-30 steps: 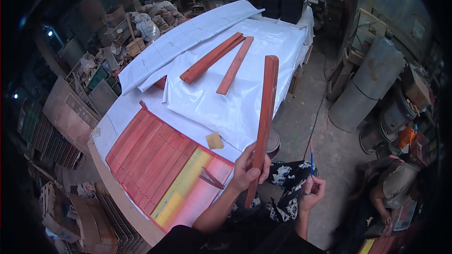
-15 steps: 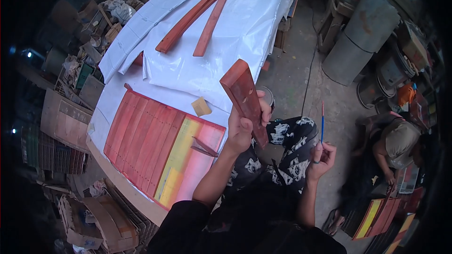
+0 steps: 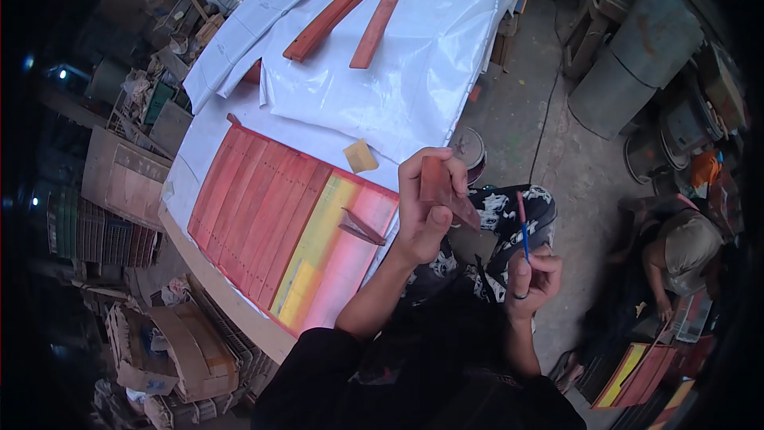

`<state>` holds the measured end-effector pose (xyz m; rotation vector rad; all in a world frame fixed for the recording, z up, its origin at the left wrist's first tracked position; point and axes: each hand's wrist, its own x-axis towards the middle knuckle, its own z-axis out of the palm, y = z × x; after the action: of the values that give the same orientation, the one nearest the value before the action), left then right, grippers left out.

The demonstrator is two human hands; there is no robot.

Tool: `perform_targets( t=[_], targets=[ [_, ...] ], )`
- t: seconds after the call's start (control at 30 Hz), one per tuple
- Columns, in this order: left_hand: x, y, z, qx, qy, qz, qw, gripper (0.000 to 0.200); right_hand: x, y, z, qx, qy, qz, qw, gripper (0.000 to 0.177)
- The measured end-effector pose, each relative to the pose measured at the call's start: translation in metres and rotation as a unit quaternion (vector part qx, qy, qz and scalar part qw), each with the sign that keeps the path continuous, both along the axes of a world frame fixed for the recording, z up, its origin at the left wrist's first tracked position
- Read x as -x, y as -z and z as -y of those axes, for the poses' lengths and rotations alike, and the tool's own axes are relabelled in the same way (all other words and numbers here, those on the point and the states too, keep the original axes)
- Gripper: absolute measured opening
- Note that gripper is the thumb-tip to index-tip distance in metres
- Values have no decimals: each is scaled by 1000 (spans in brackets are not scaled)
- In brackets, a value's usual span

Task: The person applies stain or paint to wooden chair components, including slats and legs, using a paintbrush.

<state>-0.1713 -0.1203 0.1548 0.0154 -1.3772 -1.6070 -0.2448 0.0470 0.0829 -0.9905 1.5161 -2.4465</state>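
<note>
My left hand (image 3: 423,219) is closed around a reddish-brown wooden piece (image 3: 434,179), its end turned towards me. To the right, my right hand (image 3: 534,280) pinches a slim blue paintbrush (image 3: 524,227) with its reddish end pointing up, apart from the wood. Left of my hands lies a panel of red wooden slats (image 3: 253,211), with a yellow strip (image 3: 312,251) beside them. A dark folded scrap (image 3: 362,227) rests on the panel's pink part. Near its upper edge is a tan square of sandpaper or card (image 3: 360,157).
Red wooden strips (image 3: 382,17) lie on the white plastic sheet (image 3: 430,48) covering the table. A bucket (image 3: 468,153) stands beyond my left hand. Another person (image 3: 686,251) works at the right near a similar panel (image 3: 645,374). A large grey cylinder (image 3: 637,64) stands behind.
My left hand has tipped the wooden piece, so it now looks shorter and nearly end-on. My right hand and the paintbrush have come closer to it. The whole view has shifted slightly.
</note>
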Motion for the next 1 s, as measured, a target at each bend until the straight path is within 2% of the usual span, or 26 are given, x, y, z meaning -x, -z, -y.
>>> perform_targets(
  t=[0.17, 0.37, 0.53, 0.8, 1.0],
  targets=[
    [-5, -11, -9, 31, -38, -34, 998, 62, -19, -15, 5, 57, -57, -23, 996, 14],
    [-4, -7, -8, 109, -101, -44, 988, 63, -22, -29, 6, 41, -47, -82, 995, 12],
    [-4, -6, 6, 202, -59, -70, 975, 67, -21, -31, 6, 31, -57, -100, 993, 14],
    [-1, -9, 4, 211, -67, -58, 974, 68, -19, -30, 3, -6, -58, -121, 991, 15],
    [2, -6, 0, 180, -117, -37, 976, 65, -19, -30, 7, 34, -42, -113, 992, 14]
  ],
)
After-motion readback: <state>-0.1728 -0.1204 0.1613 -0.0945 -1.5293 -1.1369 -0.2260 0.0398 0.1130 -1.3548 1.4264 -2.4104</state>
